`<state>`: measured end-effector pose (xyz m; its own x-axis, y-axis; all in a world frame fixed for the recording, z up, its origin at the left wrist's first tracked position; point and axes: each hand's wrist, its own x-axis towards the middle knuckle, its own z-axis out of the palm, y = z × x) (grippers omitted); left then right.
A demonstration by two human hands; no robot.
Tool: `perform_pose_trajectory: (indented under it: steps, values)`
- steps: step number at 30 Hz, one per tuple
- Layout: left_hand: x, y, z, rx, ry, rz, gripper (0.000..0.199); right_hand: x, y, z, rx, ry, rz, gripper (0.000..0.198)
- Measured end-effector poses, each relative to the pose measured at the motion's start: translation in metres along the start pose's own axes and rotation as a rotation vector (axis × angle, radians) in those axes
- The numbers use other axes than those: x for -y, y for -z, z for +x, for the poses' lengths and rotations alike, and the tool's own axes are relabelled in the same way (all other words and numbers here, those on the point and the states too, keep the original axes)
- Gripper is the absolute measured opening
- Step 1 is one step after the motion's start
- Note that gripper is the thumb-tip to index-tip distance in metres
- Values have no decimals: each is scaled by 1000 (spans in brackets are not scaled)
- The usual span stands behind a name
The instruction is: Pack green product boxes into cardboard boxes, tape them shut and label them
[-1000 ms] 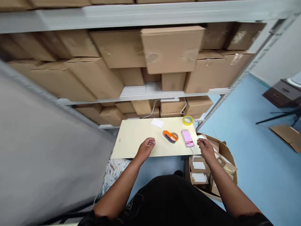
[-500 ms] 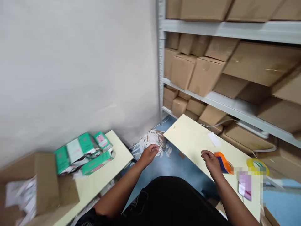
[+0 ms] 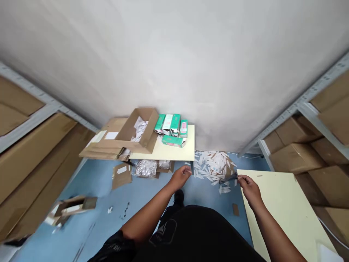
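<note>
My left hand (image 3: 181,178) is in the air in front of the left table (image 3: 190,143), its fingers loosely curled and nothing visible in them. My right hand (image 3: 250,190) hovers by the near-left edge of the right table (image 3: 275,203), fingers bent together, with no held thing visible. A dark bar (image 3: 228,178) shows just beyond its fingertips, seemingly a table leg. On the left table lie several green boxes (image 3: 173,141) beside an open cardboard box (image 3: 152,140) with white papers (image 3: 140,128) inside.
White scraps (image 3: 211,163) are heaped on the blue floor (image 3: 109,200) between the tables. Flattened cardboard (image 3: 103,149) juts past the left table. Plastic-wrapped goods (image 3: 146,168) sit beneath it. Shelves with cartons (image 3: 297,158) flank both sides, and a small open carton (image 3: 73,207) lies at left.
My view has swung left, bringing the left shelf and more floor into sight. The orange item, yellow tape and phone on the right table have left the picture. Both hands keep a similar pose.
</note>
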<state>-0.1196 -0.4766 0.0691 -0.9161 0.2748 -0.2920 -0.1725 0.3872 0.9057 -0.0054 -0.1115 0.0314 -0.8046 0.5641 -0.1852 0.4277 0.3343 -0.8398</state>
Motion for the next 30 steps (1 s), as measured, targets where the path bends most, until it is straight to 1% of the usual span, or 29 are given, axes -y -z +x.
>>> perform_pose_trajectory:
  steps: [3, 6, 8, 10, 13, 16, 19, 21, 24, 27, 30]
  values:
    - [12, 28, -18, -99, 15, 7, 37, 18, -37, 9, 146, 19, 26, 47]
    - [31, 64, -28, -187, 32, -10, 38, 38, -80, 11, 273, 44, -14, 46]
    - [45, 90, -30, -219, 57, -34, 39, 52, -111, 9, 332, 73, -49, 45]
    - [58, 117, -27, -218, 81, -54, 39, 66, -141, 6, 354, 93, -80, 44]
    - [76, 160, -13, -185, 101, -57, 38, 89, -184, 1, 336, 91, -116, 42]
    - [89, 199, 11, -149, 105, -21, 32, 111, -223, -6, 328, 81, -141, 38]
    - [102, 227, 43, -94, 105, 36, 31, 127, -256, -15, 325, 54, -171, 32]
    - [110, 237, 66, -39, 98, 49, 32, 134, -272, -20, 294, 39, -185, 29]
    - [121, 240, 104, 31, 84, 47, 34, 138, -286, -22, 280, 29, -202, 24]
    - [127, 234, 136, 60, 113, 43, 38, 136, -285, -15, 294, -10, -238, 21]
    - [129, 226, 154, 82, 159, 22, 41, 134, -280, 2, 279, -58, -245, 23]
